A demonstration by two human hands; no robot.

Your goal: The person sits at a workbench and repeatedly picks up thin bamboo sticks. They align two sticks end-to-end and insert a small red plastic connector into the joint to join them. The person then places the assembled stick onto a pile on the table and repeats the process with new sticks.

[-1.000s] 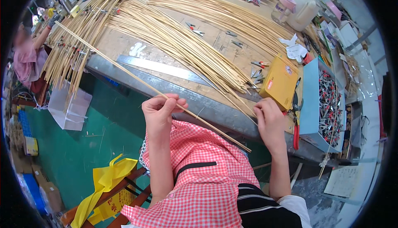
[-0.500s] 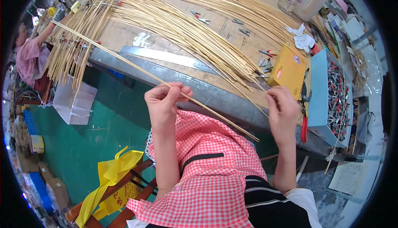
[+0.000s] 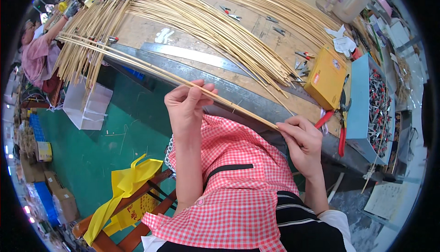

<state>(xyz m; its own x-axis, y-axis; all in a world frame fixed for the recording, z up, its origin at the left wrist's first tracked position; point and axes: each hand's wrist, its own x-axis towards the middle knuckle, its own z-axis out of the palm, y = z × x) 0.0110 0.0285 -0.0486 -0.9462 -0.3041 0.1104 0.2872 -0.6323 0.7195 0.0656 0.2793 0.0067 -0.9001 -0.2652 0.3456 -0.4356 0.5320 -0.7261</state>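
Observation:
Thin bamboo sticks (image 3: 151, 68), seemingly two lying side by side, slant from the far left down toward my right. My left hand (image 3: 189, 105) pinches them partway along, above the apron. Between its thumb and fingertips my right hand (image 3: 301, 143) grips their near end, just off the table's front edge. A large bundle of loose bamboo sticks (image 3: 224, 34) lies on the table beyond my hands. A steel ruler (image 3: 192, 56) rests along the front edge, partly under stick ends.
At right stand a yellow box (image 3: 326, 78), red-handled cutters (image 3: 342, 137) and a blue box (image 3: 360, 100) of small clips. More sticks (image 3: 87, 41) with clips overhang the table's left end, where another person (image 3: 39, 55) is. A chair with yellow cloth (image 3: 123, 185) stands at lower left.
My right hand has come from beside the bundle's end down to the near end of the held stick. A second stick now lies along the first.

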